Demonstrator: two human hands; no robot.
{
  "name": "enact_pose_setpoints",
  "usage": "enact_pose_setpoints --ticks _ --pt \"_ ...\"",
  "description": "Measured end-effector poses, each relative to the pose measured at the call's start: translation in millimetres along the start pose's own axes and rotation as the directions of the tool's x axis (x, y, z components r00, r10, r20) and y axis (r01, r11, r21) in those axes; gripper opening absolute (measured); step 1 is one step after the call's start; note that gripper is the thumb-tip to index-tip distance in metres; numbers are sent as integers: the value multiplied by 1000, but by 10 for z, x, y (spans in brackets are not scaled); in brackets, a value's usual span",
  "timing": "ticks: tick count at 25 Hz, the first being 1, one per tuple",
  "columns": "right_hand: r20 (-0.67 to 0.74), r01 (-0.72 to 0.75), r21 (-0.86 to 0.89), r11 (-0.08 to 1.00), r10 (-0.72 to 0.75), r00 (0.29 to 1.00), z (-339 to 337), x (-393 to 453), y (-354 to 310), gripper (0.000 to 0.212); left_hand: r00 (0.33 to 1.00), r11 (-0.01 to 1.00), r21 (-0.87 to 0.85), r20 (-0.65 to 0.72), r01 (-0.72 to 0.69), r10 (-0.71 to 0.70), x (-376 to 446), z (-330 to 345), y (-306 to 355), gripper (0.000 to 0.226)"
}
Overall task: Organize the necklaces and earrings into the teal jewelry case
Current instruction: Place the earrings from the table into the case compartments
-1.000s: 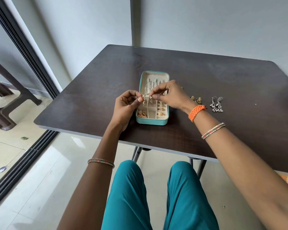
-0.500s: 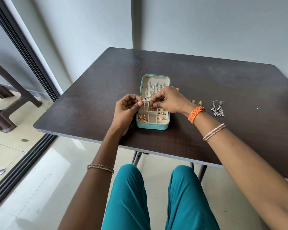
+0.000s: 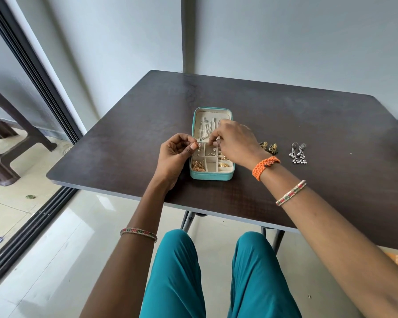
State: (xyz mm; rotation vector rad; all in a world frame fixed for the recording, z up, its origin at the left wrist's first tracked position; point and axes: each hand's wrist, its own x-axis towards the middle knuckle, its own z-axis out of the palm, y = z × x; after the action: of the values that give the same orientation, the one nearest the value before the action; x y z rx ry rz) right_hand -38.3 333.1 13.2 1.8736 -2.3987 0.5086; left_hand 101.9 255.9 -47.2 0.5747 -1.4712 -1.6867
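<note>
The teal jewelry case (image 3: pixel 211 174) lies open near the front edge of the dark desk (image 3: pixel 285 115), a little left of its middle, lid flat toward the far edge. Silver necklaces (image 3: pixel 206 128) hang in a row inside the lid. The divided tray holds gold earrings (image 3: pixel 197 166) in its front left compartment and more gold pieces along its right side.

The left hand (image 3: pixel 172 157) hovers at the case's left rim, fingers curled, thumb and forefinger pinching a small stud earring (image 3: pixel 200 145). The right hand (image 3: pixel 236 140) reaches over the case's middle, fingertips pinched together on something tiny by the hinge; I cannot tell what.

Right of the case, toward the desk's right edge, lie a dark gold jhumka pair (image 3: pixel 269 148) and, further out, silver dangle earrings (image 3: pixel 298 153).
</note>
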Motion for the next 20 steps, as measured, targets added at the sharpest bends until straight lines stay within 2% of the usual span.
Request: enact_pose_setpoints --ticks 3,5,7,11,13,17,20 --pt "-26 -74 79 994 76 997 -45 -4 -40 9 1000 1000 -1 4 -5 5 14 -9 3 10" --pt "37 -129 129 983 125 991 -72 9 -38 7 1000 1000 -12 13 -5 5 13 -10 2 11" --pt "87 -148 107 983 139 986 -64 24 -46 7 1000 1000 -18 15 -6 7 12 -16 -6 11" --pt "71 -159 40 987 156 985 8 26 -104 12 1000 1000 -16 11 -3 3 14 -20 -4 10" --pt "94 -159 65 985 153 984 27 27 -106 15 1000 1000 -17 15 -5 5 9 -17 -2 10" --pt "42 -144 303 942 137 990 -71 -6 -135 18 1000 999 -36 21 -9 9 13 -27 2 13" --pt "74 -52 492 869 18 997 -142 -26 -236 12 1000 997 -80 6 19 -19 2 -25 33 25"
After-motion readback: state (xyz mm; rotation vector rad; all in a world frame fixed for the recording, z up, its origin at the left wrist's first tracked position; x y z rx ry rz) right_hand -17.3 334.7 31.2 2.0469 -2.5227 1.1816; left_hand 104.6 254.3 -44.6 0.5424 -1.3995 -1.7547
